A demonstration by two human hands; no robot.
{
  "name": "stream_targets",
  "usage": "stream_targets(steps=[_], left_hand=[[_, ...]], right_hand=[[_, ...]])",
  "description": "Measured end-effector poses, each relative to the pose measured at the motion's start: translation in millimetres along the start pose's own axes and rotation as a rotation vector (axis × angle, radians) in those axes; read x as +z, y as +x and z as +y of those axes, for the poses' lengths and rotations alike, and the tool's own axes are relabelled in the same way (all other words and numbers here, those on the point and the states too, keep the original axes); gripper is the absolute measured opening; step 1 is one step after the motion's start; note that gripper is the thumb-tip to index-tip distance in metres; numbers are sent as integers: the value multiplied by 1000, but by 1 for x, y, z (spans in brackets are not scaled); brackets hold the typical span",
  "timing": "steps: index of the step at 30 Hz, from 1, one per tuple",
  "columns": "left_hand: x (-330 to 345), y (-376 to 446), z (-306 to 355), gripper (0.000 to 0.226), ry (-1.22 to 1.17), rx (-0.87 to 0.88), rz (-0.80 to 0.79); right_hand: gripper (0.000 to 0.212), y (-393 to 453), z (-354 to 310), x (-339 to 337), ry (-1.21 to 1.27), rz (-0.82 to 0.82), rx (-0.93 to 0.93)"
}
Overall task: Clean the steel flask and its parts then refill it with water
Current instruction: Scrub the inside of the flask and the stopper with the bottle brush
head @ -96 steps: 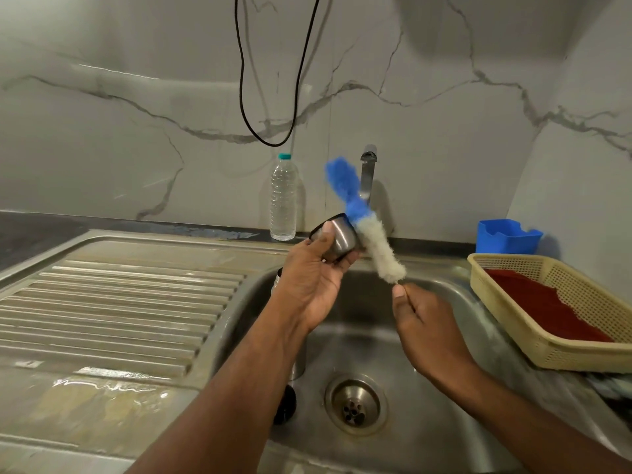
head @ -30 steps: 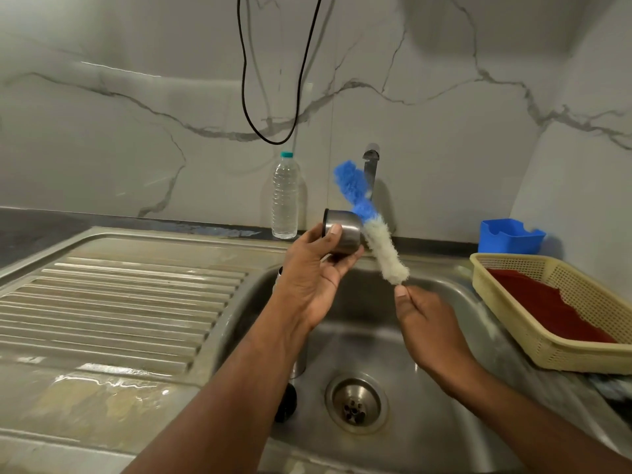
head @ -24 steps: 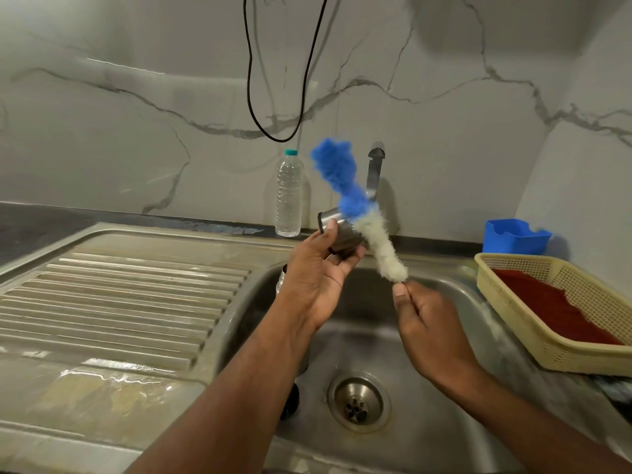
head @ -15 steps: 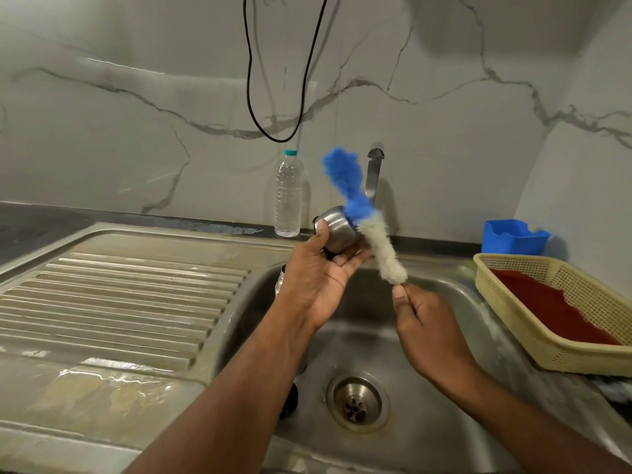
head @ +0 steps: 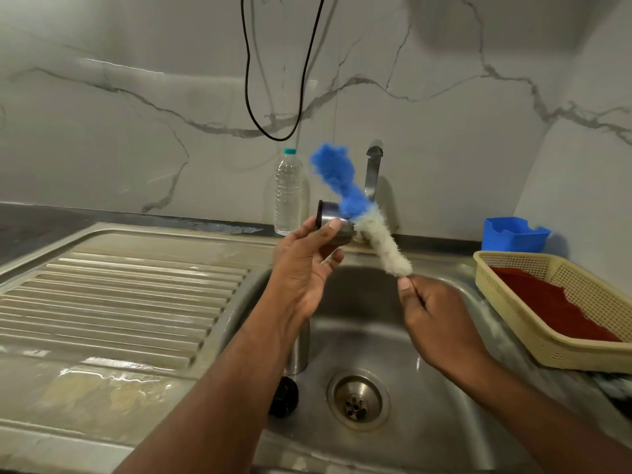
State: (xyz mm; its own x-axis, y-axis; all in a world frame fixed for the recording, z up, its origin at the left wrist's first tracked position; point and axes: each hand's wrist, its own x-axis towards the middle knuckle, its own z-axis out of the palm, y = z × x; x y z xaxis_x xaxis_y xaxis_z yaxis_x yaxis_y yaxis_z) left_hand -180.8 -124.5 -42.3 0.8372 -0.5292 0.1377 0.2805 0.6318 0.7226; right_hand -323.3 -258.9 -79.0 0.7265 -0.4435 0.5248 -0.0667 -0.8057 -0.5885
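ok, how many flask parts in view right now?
3. A steel cap gripped in the left hand over the sink, the steel flask body standing behind that forearm, a black stopper beside its base. More may be hidden.

left hand [head: 304, 265] grips steel cup [head: 333, 220]; right hand [head: 434, 319] pinches brush [head: 362, 213].

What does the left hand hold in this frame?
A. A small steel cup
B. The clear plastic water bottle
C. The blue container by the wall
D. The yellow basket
A: the left hand grips a small steel cup above the sink, while the right hand holds the bottle brush against it.
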Motion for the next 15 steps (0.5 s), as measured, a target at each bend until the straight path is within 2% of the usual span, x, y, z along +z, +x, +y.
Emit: stream_targets(steps=[3,6,11,13,15], left_hand=[[-1,1,3,65,45,47,65],[-2,3,6,61,99,166,108],[-10,0,20,76,539,477,276],[-15,1,26,77,594,550,303],[-23,4,34,77,650,615,317]], right_hand=[[41,1,2,-3,-31,-13,-12],[38,-1,1,-6,-98,-22,-93],[39,8,6,-19,-197,-59,-64],[33,10,5,-26,-194,-77,-85],[18,11,4,-31,-234,-94,-123]])
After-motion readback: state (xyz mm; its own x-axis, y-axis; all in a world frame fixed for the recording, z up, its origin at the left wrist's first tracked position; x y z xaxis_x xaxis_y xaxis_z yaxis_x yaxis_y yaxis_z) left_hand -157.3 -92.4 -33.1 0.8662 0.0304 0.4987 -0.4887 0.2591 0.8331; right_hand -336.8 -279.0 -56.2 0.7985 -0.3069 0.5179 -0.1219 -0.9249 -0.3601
